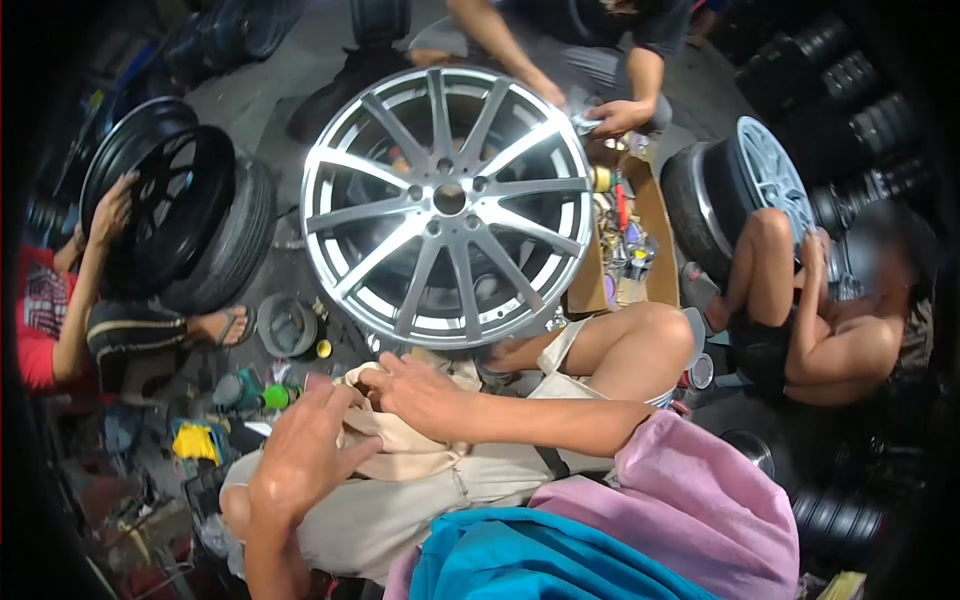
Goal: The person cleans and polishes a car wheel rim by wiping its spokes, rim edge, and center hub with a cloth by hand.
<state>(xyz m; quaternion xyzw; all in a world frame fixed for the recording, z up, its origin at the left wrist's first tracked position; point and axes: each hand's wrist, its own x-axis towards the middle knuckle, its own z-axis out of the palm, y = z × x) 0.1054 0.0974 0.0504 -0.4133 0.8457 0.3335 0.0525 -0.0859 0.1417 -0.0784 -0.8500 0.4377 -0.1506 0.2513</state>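
Note:
My left hand (305, 445) is over my lap, thumb spread away from its curved fingers, at the edge of a bunched beige cloth (410, 458). My right hand (415, 395) reaches in from the right, with its fingers curled into the cloth's upper part; those fingertips are partly hidden. Just beyond my hands a large silver multi-spoke wheel rim (452, 200) faces up. Neither of my hands touches it.
Across the rim, another person's hands (618, 118) hold a small crumpled item. A cardboard box (655, 215) contains cans and small items. People at left and right handle a black rim (150, 215) and a silver rim (775, 175). A bucket (287, 325) stands left.

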